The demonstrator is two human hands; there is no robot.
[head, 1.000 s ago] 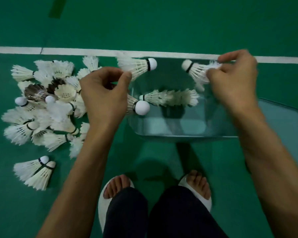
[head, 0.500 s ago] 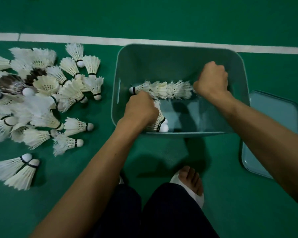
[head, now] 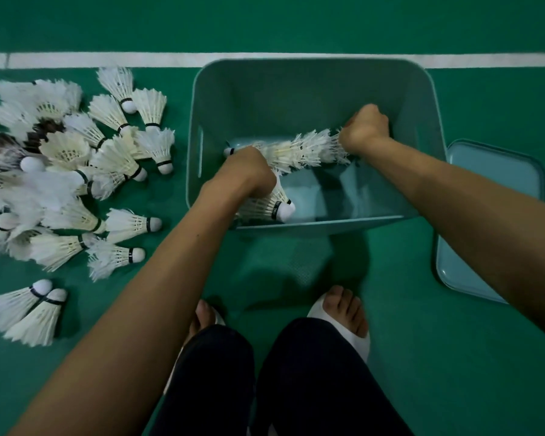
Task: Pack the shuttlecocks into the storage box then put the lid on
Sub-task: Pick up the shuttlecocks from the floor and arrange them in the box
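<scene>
Looking down from the head view, both hands are inside the storage box (head: 315, 62), which stands on the green floor (head: 453, 357) just this side of a white line (head: 107, 59). The left hand (head: 249, 174) is curled round the feathers of a single shuttlecock (head: 274, 206) lying against the near wall, cork pointing right. The right hand (head: 364, 130) is fisted on the feather end of a row of shuttlecocks (head: 299, 149) nested one into another across the box bottom; its fingers are hidden under the knuckles. A big pile of shuttlecocks (head: 76, 171) lies on the floor left of the box, with a pair (head: 29, 309) apart nearer the person. The lid (head: 491, 221) lies flat just right of the box. Packing looks barely begun, and this is a setting-down step. Next, I judge, both hands must let go, lift out and reach left to the pile; the lid waits until the floor is cleared.
</scene>
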